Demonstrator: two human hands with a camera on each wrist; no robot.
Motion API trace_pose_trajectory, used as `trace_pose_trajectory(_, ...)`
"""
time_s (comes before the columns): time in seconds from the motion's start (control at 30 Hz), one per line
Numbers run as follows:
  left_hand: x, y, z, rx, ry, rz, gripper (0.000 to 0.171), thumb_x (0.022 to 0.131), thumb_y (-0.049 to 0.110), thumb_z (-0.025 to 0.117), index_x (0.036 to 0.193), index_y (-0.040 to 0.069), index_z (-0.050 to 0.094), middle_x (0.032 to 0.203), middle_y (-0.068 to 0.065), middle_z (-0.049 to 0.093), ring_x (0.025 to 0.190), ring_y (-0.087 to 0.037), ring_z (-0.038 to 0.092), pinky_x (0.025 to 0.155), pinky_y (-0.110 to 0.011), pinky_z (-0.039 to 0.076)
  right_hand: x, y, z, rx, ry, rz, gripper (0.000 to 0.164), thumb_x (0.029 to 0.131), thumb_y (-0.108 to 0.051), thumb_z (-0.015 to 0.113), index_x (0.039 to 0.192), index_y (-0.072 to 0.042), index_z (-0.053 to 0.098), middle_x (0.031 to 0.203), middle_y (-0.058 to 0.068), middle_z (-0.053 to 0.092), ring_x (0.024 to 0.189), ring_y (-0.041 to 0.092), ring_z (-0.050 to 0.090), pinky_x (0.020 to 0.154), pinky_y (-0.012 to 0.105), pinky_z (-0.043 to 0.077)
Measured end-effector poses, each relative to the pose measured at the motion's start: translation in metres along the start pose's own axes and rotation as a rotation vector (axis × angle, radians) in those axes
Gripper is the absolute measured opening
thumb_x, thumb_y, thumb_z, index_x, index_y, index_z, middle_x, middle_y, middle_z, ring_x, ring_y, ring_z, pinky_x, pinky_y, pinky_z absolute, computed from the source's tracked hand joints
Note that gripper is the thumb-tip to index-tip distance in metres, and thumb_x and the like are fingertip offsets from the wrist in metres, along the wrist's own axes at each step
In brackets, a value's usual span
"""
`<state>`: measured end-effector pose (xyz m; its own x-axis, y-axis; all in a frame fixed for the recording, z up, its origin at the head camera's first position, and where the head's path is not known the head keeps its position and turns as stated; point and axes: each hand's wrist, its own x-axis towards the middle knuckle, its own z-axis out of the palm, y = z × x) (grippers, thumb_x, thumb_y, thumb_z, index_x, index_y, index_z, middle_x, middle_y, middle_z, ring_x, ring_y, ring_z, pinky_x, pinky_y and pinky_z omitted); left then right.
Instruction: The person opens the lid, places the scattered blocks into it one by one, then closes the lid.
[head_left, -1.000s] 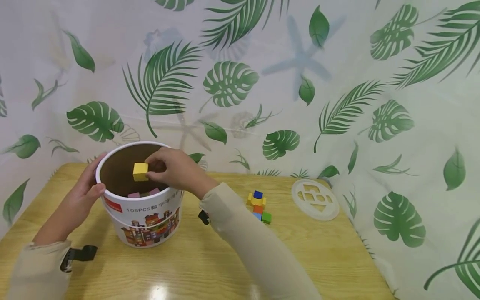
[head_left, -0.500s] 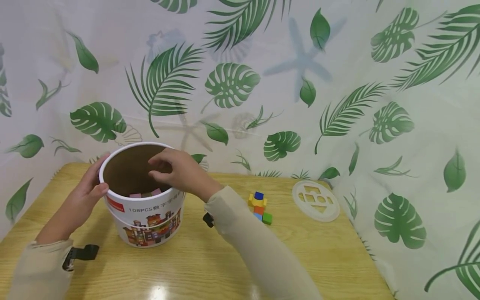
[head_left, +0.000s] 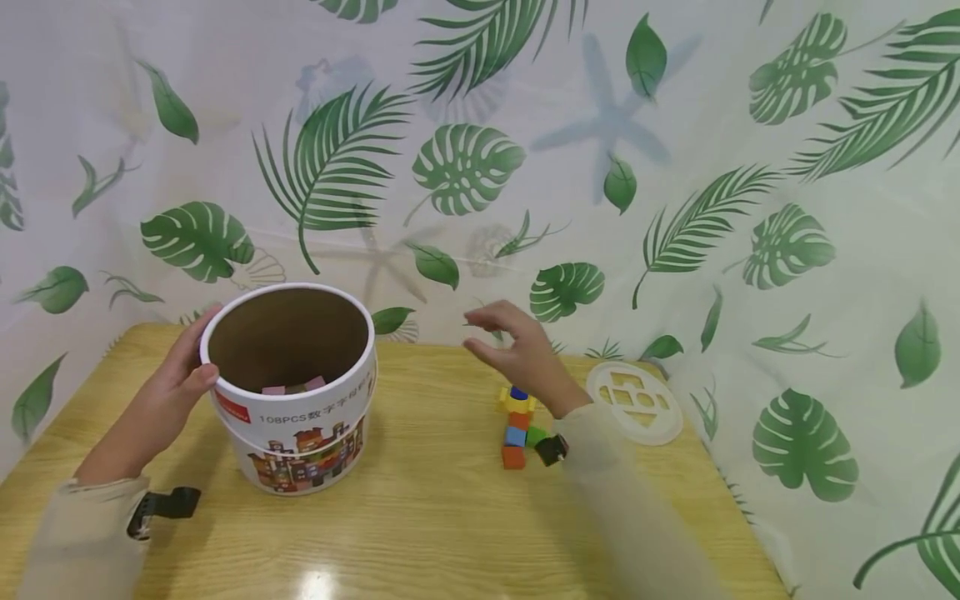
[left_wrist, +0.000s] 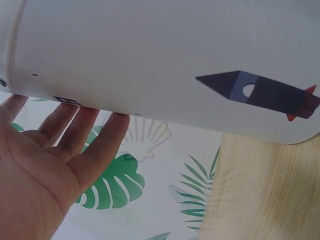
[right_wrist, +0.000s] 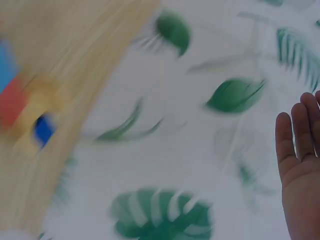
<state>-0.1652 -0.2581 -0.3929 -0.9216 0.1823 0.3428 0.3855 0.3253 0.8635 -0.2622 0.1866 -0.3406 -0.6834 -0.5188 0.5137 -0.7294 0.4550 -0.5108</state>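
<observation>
A white bucket point(head_left: 300, 425) printed with coloured buildings stands upright at the table's left side. My left hand point(head_left: 168, 392) rests against its left side, thumb by the rim. In the left wrist view, the fingers point(left_wrist: 105, 145) are fairly straight, fingertips at the bucket's wall. Pink blocks point(head_left: 294, 387) show inside the bucket. My right hand point(head_left: 517, 350) is in the air right of the bucket, thumb and fingers parted, holding nothing. Below it on the table lies a figure of coloured blocks point(head_left: 516, 436), including blue, yellow, orange and green pieces; the wrist camera overlaps its green block.
A round, whitish plate with cut-out shapes point(head_left: 636, 402) lies at the back right of the wooden table point(head_left: 420, 517). A leaf-patterned sheet point(head_left: 465, 75) hangs behind the table and along its right side.
My right hand let the yellow block go inside the bucket, then moved right, out over the coloured blocks. My left hand stays at the bucket.
</observation>
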Motion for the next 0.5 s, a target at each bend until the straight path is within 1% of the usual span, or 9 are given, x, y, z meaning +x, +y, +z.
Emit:
trace_pose_trajectory(0.1,0.0,-0.003,-0.001,-0.018,-0.001,0.02,0.068,0.111,0.018,0.045,0.167,0.032,0.01,0.163,-0.003,0.027,0.133,-0.003,0.035,0.095,-0.009,0.039,-0.033,0.027,-0.023,-0.002,-0.024,0.172,0.034,0.096,-0.017,0.076,0.129,-0.009,0.068,0.125,0.011,0.067,0.114,0.026,0.064,0.102,0.047,0.052)
trace_pose_trajectory(0.17,0.0,-0.004,-0.002,-0.024,-0.003,0.031,0.068,0.111,0.017,0.045,0.167,0.03,0.01,0.162,-0.001,0.027,0.133,-0.004,0.035,0.095,-0.01,0.039,-0.055,0.043,-0.031,-0.013,-0.054,0.269,0.036,0.097,-0.021,0.075,0.13,-0.011,0.068,0.126,0.009,0.066,0.116,0.027,0.063,0.103,0.049,0.051)
trace_pose_trajectory(0.23,-0.001,-0.004,-0.002,-0.011,0.001,0.025,0.067,0.111,0.018,0.045,0.167,0.031,0.01,0.162,0.002,0.027,0.133,-0.004,0.035,0.095,-0.01,0.039,-0.076,0.058,-0.035,-0.017,-0.087,0.344,0.038,0.097,-0.025,0.075,0.131,-0.011,0.067,0.128,0.009,0.065,0.117,0.03,0.062,0.103,0.05,0.051)
trace_pose_trajectory(0.3,-0.002,-0.002,-0.002,0.008,0.006,0.016,0.067,0.111,0.019,0.045,0.167,0.034,0.011,0.163,0.002,0.027,0.133,-0.003,0.034,0.095,-0.01,0.039,-0.095,0.072,-0.035,-0.028,-0.137,0.392,0.04,0.096,-0.027,0.076,0.132,-0.009,0.067,0.128,0.008,0.065,0.117,0.032,0.062,0.102,0.051,0.051)
trace_pose_trajectory(0.4,-0.002,0.002,0.0,0.011,0.007,0.011,0.067,0.111,0.019,0.045,0.167,0.034,0.011,0.165,0.002,0.026,0.135,-0.003,0.033,0.096,-0.012,0.038,-0.117,0.087,-0.035,-0.05,-0.232,0.456,0.042,0.096,-0.027,0.076,0.131,-0.006,0.067,0.129,0.012,0.066,0.117,0.035,0.061,0.1,0.051,0.051)
trace_pose_trajectory(0.5,0.0,0.002,0.001,-0.007,0.004,0.017,0.066,0.111,0.019,0.045,0.167,0.032,0.012,0.165,0.002,0.026,0.136,-0.004,0.032,0.098,-0.014,0.037,-0.133,0.099,-0.034,-0.06,-0.315,0.5,0.041,0.095,-0.024,0.076,0.13,-0.004,0.068,0.127,0.013,0.067,0.117,0.033,0.061,0.1,0.051,0.051)
